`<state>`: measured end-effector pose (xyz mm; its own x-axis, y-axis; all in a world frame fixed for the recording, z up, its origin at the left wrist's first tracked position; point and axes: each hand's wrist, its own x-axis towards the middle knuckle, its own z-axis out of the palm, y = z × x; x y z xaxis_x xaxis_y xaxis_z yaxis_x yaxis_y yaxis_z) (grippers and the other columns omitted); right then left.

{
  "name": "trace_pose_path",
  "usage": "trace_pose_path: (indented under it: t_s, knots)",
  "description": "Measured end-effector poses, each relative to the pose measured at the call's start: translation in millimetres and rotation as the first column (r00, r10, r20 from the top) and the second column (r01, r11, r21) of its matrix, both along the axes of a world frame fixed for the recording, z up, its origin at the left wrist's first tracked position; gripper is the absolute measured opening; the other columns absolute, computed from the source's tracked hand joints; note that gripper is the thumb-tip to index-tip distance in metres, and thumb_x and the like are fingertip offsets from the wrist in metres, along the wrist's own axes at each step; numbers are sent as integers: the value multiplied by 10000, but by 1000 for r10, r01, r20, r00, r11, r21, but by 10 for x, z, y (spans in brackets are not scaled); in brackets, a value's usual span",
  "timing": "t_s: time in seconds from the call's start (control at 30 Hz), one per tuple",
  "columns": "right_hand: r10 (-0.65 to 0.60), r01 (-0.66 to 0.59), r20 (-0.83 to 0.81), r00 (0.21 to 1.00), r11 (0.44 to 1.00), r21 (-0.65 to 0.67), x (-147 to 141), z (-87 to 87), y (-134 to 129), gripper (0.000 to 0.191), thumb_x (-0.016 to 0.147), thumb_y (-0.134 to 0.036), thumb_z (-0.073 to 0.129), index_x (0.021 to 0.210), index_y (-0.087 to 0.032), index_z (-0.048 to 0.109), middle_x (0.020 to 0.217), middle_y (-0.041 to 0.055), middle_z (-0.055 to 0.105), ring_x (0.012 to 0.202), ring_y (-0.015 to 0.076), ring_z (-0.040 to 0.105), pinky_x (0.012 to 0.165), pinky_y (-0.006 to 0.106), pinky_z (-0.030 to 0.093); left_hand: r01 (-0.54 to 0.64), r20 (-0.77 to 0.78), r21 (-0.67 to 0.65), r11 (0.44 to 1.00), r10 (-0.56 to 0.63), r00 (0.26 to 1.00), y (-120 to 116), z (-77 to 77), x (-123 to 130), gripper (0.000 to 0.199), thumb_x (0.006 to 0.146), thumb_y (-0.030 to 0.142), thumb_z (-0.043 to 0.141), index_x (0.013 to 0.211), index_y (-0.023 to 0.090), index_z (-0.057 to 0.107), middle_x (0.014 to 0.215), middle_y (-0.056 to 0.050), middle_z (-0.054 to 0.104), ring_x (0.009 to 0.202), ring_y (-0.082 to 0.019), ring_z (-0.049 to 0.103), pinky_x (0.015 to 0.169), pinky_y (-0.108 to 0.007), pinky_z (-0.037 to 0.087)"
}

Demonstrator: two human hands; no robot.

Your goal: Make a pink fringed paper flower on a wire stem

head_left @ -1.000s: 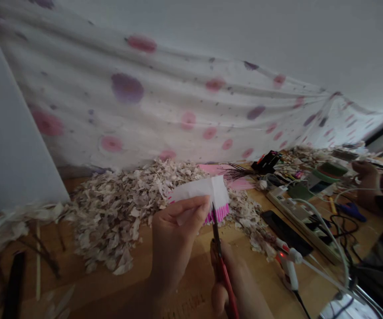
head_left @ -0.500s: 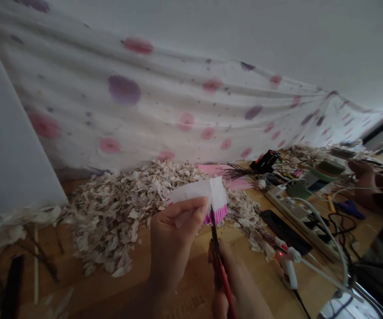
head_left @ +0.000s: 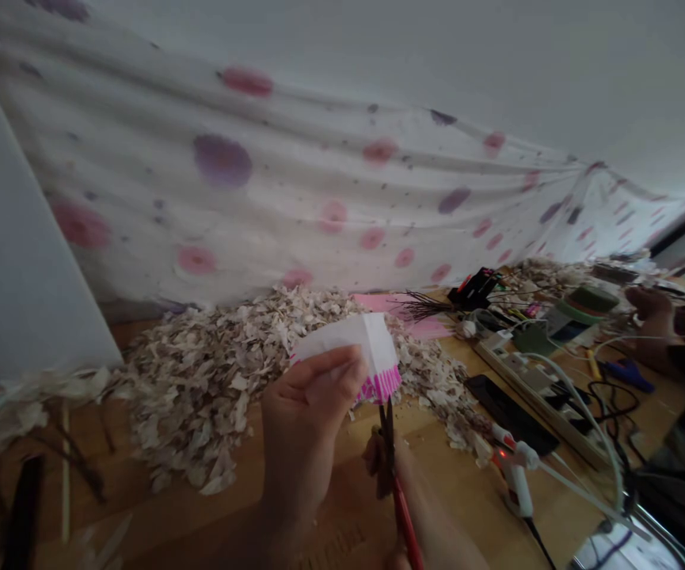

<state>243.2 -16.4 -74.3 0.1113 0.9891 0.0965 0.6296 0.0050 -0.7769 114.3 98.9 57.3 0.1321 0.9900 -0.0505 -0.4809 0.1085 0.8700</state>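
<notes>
Between the thumb and fingers of my left hand (head_left: 312,404) is a piece of white paper (head_left: 342,336) whose lower edge is pink and cut into a fringe. My right hand (head_left: 405,467) is wrapped round a pair of scissors (head_left: 400,499) with red handles and dark blades. The blades point up and stand slightly apart, their tips at the fringed edge of the paper. Behind both hands spreads a big heap of pale dried petals or flakes (head_left: 217,380).
To the right lie a dark phone (head_left: 511,412), a power strip (head_left: 538,392) with cables, and a glue gun (head_left: 514,479) with a red light. Thin dark twigs (head_left: 419,305) rest on pink paper. Another person's hand (head_left: 651,305) is at the far right. A white board (head_left: 27,237) stands left.
The scissors have drawn down out of the paper, and their blades have parted a little. My left hand and the paper have shifted slightly left.
</notes>
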Motion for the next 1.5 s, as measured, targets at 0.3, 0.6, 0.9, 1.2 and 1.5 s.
trace_pose_path:
  t_s: [0.3, 0.6, 0.9, 1.2, 1.5]
  knots:
    - [32, -32, 1, 999, 994, 107, 88, -109, -49, 1120, 680, -971, 557, 1503, -222, 433, 1361, 200, 615, 1300, 499, 568, 996, 541, 560, -27, -20, 26, 999, 27, 999, 7, -18, 31, 225, 659, 328, 910, 830, 194, 849, 741, -47, 808, 616, -148, 722, 564, -220, 598]
    - [-74, 67, 56, 996, 992, 109, 6, 176, -32, 908, 699, -845, 708, 1369, -264, 512, 1168, 143, 682, 1084, 422, 685, 878, 464, 603, -34, -30, 56, 998, 36, 999, 14, -6, 52, 152, 674, 276, 895, 805, 211, 854, 752, -33, 812, 632, -123, 714, 577, -178, 585]
    - [-82, 80, 39, 996, 995, 60, -16, 207, 19, 892, 649, -916, 669, 1223, -246, 542, 971, 96, 662, 804, 294, 654, 685, 355, 574, -12, -37, 46, 999, 14, 999, 7, -32, 80, 86, 695, 255, 888, 771, 273, 852, 783, 8, 832, 726, -92, 756, 690, -109, 583]
    - [-84, 80, 59, 995, 994, 74, 33, 218, 95, 798, 603, -924, 693, 1006, -249, 550, 851, 37, 614, 719, 246, 592, 652, 339, 532, 7, -20, 37, 999, -6, 1000, 12, -34, 91, 80, 711, 244, 877, 778, 282, 852, 783, 19, 834, 714, -74, 749, 683, -88, 569]
    - [-130, 130, 28, 991, 991, -13, -46, 369, 99, 623, 643, -742, 834, 843, -245, 516, 754, 1, 573, 665, 191, 541, 576, 277, 480, 22, 28, 2, 1000, -22, 999, -6, -16, 80, 110, 697, 254, 893, 800, 252, 853, 769, -7, 827, 651, -82, 727, 641, -124, 585]
